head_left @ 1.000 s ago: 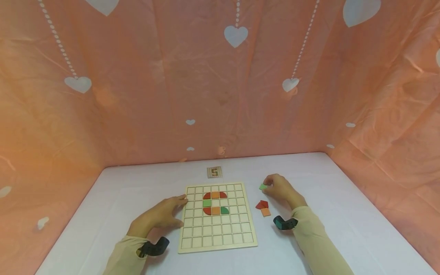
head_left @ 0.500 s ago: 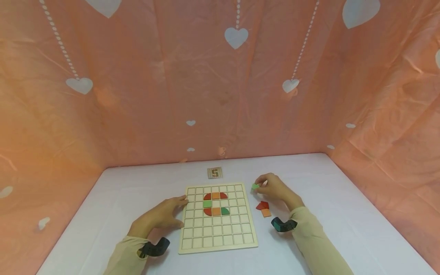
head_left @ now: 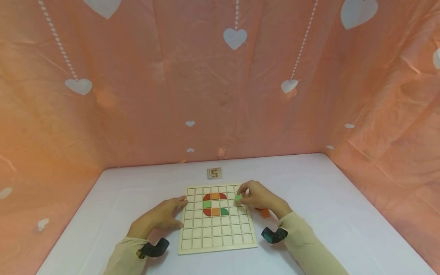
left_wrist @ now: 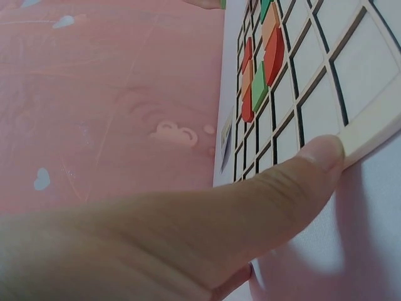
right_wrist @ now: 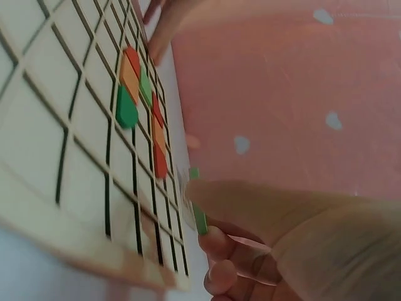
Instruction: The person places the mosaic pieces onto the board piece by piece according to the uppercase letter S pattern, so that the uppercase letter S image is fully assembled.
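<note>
A wooden grid board (head_left: 217,238) lies on the white table. Red, orange and green tiles sit in its cells in a C-like pattern, among them a light green square (head_left: 207,204) and a dark green rounded tile (head_left: 224,211). My left hand (head_left: 161,214) touches the board's left edge, with its thumb (left_wrist: 322,153) on the rim and the fingers relaxed. Between thumb and fingers my right hand (head_left: 256,194) pinches a light green square tile (head_left: 238,197), over the board's upper right cells. The right wrist view shows that green tile (right_wrist: 199,216) edge-on.
Behind the board lies a small card (head_left: 214,173) printed with a grid and an S-like figure. Loose tiles, including an orange one (head_left: 264,213), rest right of the board, partly hidden by the right hand. An orange curtain (head_left: 220,95) with white hearts surrounds the table.
My right hand has carried the light green tile leftward, from beside the board to over its right part. It now partly covers the loose tiles. The left hand has stayed in place.
</note>
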`<act>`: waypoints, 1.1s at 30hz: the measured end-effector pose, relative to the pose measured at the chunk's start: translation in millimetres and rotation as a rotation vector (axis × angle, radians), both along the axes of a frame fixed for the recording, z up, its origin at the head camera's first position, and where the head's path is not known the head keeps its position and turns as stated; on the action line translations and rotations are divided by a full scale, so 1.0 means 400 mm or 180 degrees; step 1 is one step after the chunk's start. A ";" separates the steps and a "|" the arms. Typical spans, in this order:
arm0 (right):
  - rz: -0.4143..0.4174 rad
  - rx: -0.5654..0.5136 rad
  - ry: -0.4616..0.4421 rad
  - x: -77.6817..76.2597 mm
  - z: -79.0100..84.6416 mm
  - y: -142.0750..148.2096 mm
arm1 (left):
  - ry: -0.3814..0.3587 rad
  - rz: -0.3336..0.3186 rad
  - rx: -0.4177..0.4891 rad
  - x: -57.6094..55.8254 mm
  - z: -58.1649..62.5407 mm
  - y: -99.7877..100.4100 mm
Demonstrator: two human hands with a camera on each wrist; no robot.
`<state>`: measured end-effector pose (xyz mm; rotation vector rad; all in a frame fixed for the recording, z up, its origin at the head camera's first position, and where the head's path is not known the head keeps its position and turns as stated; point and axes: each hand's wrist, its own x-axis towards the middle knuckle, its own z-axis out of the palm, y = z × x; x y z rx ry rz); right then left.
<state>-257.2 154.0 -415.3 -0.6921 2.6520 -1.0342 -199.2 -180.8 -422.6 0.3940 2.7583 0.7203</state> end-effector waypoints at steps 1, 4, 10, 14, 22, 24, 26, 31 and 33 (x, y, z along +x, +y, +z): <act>0.0021 0.0014 -0.0010 0.004 0.000 -0.005 | -0.0005 -0.0003 0.0021 0.001 -0.001 0.001; 0.0092 0.0062 0.0000 0.015 0.004 -0.018 | -0.0009 -0.0034 0.0080 -0.001 -0.004 0.004; 0.0233 0.0067 0.0026 0.032 0.007 -0.046 | 0.0003 0.0012 0.0029 0.001 0.000 0.005; 0.0365 0.0076 0.0098 0.037 -0.004 -0.055 | -0.0007 0.0013 0.0024 0.001 0.002 0.003; 0.0553 0.0107 0.0354 0.041 -0.007 -0.056 | 0.0001 0.0016 -0.0032 0.000 0.005 0.001; 0.0531 0.0111 0.0330 0.042 -0.006 -0.057 | 0.0015 0.0010 -0.0041 0.001 0.006 0.000; 0.0511 0.0116 0.0285 0.043 -0.005 -0.059 | 0.0026 -0.0002 -0.0037 0.001 0.005 -0.001; 0.0457 0.0137 0.0094 0.052 -0.003 -0.068 | 0.0038 -0.0011 -0.0024 0.001 0.004 -0.002; 0.0420 0.0157 0.0053 0.056 -0.004 -0.072 | 0.0029 0.0002 -0.0014 0.001 0.004 -0.003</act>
